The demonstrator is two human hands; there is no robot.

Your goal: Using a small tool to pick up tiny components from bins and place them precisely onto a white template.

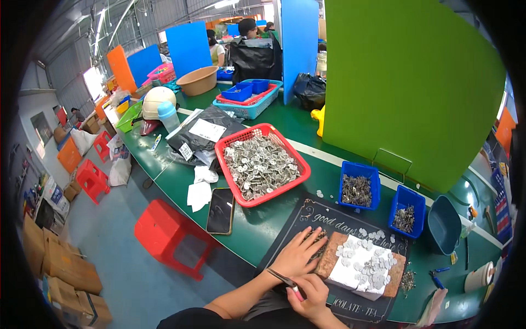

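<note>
My left hand point(298, 255) lies palm down on the black printed mat, its fingers stretched out over a small heap of dark metal pieces point(318, 248). Close below it, my right hand point(311, 296) is closed on a slim tool point(295, 289) with dark metal arms and a pink part; whether it is tweezers or pliers I cannot tell. Right of the left hand sits a white block point(339, 274) between brown cork-like ends. Many flat, round, pale discs point(375, 268) are scattered on top of it.
A red basket point(298, 175) heaped with metal pieces stands left of the mat, by a phone point(221, 211). Two blue bins point(375, 189) of small metal parts and a dark green tub point(445, 227) stand right. A green partition point(411, 82) rises behind; a red stool point(161, 230) stands left.
</note>
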